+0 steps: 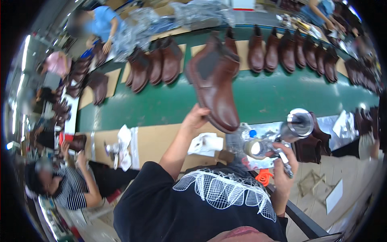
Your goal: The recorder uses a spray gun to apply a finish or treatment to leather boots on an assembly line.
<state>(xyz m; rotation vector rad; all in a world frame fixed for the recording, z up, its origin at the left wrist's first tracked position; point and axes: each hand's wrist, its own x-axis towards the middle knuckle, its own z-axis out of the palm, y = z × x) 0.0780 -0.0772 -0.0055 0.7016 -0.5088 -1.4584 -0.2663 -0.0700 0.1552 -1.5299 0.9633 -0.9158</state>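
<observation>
- Gripping the sole edge near the toe, the left hand was closed on a brown ankle boot, raised above the near part of the green bench. Toe toward the wearer, it showed its dark elastic panel; the low hold probably spared the leather upper from fingers.
- Well apart from the left, the right hand was clamped around what looked like a metal spray gun, on the wearer's side of the green bench. Its clear cup jutted toward the bench, presumably to stay clear of the grip.
- Along the bench's near edge lay a tan board bearing a stained white cloth, likely left there for easy reach. Farther right along that edge was a blue-capped bottle.
- Across the bench's far side stood a row of boots, some on tan sheets, perhaps to protect their soles.
- Beyond the bench were heaped plastic bags and a co-worker in blue.
</observation>
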